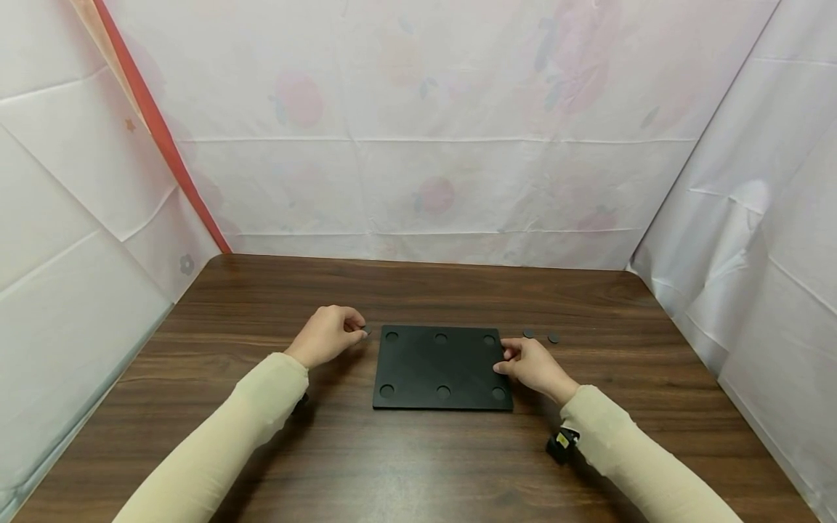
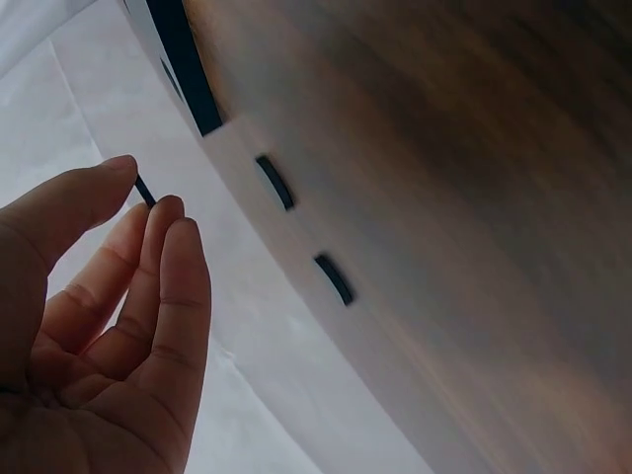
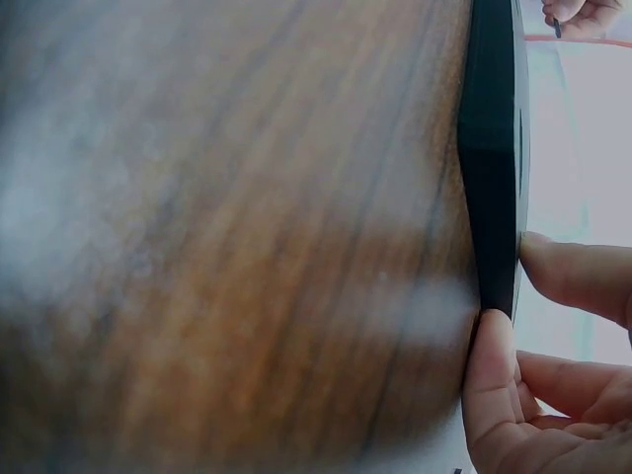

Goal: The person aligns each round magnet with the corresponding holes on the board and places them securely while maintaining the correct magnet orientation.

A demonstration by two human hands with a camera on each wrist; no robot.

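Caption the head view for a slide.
Left hand pinches a dark piece; right hand holds a black board by its edge.

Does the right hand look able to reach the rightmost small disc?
Probably yes: nothing covers the rightmost small disc near the right hand, though that hand grips the black plate and must release it first.

From my head, one view looked forward and down across the table (image 1: 418,465); two tilted wrist views faced my left hand (image 2: 109,346) and right hand (image 3: 553,382) up close. Head and right-wrist views shared both hands and the black board (image 1: 441,367).
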